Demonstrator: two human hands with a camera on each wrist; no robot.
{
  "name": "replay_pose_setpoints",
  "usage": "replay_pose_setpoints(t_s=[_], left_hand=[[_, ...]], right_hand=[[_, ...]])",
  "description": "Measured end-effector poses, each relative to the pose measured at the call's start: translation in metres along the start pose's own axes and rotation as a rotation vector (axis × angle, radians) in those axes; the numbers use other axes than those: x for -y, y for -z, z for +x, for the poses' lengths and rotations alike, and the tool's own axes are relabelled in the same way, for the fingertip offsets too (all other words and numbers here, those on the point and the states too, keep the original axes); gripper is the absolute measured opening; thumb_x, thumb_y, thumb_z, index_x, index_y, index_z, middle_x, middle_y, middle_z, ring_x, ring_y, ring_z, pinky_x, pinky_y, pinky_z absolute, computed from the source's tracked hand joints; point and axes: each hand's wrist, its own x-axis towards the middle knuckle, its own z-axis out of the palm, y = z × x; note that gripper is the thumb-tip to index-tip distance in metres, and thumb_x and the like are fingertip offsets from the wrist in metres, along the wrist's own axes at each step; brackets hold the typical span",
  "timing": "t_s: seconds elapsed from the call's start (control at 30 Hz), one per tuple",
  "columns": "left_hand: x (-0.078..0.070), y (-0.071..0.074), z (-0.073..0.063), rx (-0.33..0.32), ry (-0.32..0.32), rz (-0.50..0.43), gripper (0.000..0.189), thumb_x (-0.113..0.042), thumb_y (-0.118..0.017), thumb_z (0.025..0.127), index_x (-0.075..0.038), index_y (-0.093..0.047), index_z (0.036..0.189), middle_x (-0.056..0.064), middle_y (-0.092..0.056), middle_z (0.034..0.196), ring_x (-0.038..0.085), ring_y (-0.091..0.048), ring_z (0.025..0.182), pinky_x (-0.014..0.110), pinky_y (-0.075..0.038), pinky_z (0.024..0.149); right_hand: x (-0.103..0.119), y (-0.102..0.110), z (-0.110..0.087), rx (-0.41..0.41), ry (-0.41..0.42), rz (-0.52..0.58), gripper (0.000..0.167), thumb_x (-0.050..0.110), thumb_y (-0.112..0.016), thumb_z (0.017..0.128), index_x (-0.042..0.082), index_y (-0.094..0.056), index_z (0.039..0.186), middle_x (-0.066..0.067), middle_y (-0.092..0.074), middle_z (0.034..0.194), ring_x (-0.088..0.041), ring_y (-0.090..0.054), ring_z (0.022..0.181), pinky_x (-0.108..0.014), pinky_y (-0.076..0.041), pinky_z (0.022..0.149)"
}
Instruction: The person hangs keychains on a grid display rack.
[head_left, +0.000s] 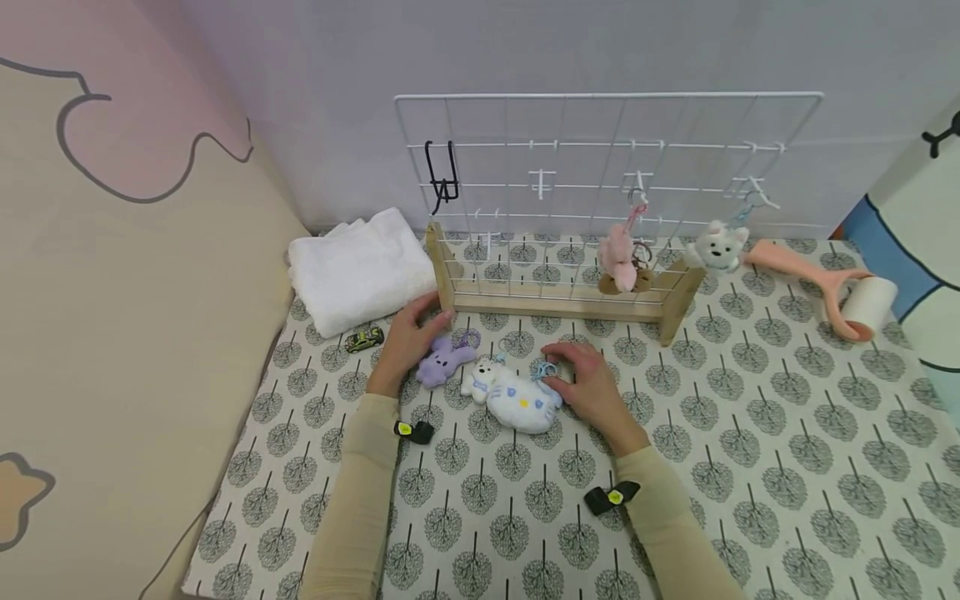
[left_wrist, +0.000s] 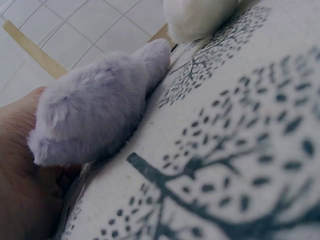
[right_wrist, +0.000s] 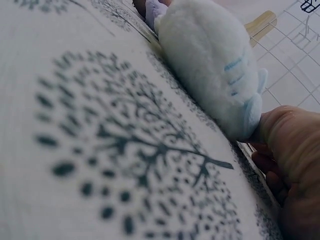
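A white cat-faced plush keychain point(head_left: 522, 402) with blue whiskers and a yellow nose lies on the cloth. My right hand point(head_left: 592, 387) pinches it at its blue ring and strap point(head_left: 547, 369); the right wrist view shows the thumb against the plush's blue bow point(right_wrist: 252, 116). Against its left side lies a small white bear keychain point(head_left: 482, 379). Farther left is a purple plush keychain point(head_left: 440, 364). My left hand point(head_left: 412, 337) rests beside it, fingertips at the rack's left wooden foot point(head_left: 441, 271). In the left wrist view, the purple plush point(left_wrist: 95, 107) partly hides that hand.
Behind stands a white wire grid rack point(head_left: 562, 146) on a wooden base. A pink plush point(head_left: 617, 257) and a white bear plush point(head_left: 717, 247) hang at its right; a black hook point(head_left: 442, 179) hangs left. Around are a folded white towel point(head_left: 360, 267), toy car point(head_left: 364, 339) and lint roller point(head_left: 832, 287).
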Motion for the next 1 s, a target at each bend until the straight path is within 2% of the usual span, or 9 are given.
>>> replay_pose_setpoints(t_s=[0.3,0.63,0.87,1.0], left_hand=[[-0.0008,0.0004,-0.0008,0.001,0.009,-0.007,0.058,-0.043,-0.073,0.1,-0.022,-0.058,0.152,0.006,-0.064,0.147,0.026,-0.061,0.127,0.049,-0.048,0.11],[-0.0018,0.001,-0.0019,0.007,0.019,-0.006,0.06,-0.046,-0.072,0.099,-0.024,-0.057,0.153,0.005,-0.064,0.147,0.027,-0.063,0.122,0.051,-0.049,0.106],[-0.002,0.0014,-0.0014,0.005,0.0,0.01,0.059,-0.044,-0.072,0.1,-0.022,-0.057,0.153,0.006,-0.064,0.147,0.027,-0.063,0.124,0.05,-0.05,0.106],[-0.0016,0.0012,-0.0014,0.004,0.003,0.007,0.059,-0.044,-0.072,0.1,-0.022,-0.057,0.153,0.006,-0.064,0.147,0.027,-0.063,0.124,0.049,-0.051,0.105]], right_hand=[[-0.0003,-0.0012,-0.0013,-0.008,-0.008,-0.007,0.034,0.006,-0.09,0.08,0.008,-0.078,0.111,-0.006,-0.072,0.094,-0.027,-0.063,0.092,-0.048,-0.05,0.088],[0.0065,-0.0005,-0.0045,-0.045,-0.132,0.054,0.023,0.015,-0.09,0.084,0.009,-0.081,0.104,-0.006,-0.075,0.095,-0.025,-0.067,0.09,-0.042,-0.052,0.084],[0.0059,-0.0026,-0.0055,-0.121,-0.221,0.171,0.02,0.015,-0.09,0.086,0.005,-0.078,0.099,-0.008,-0.076,0.088,-0.014,-0.066,0.074,-0.02,-0.052,0.067],[0.0057,-0.0024,-0.0051,-0.174,-0.222,0.222,0.019,0.012,-0.091,0.084,0.004,-0.078,0.095,-0.009,-0.076,0.084,-0.011,-0.066,0.069,-0.016,-0.052,0.063]])
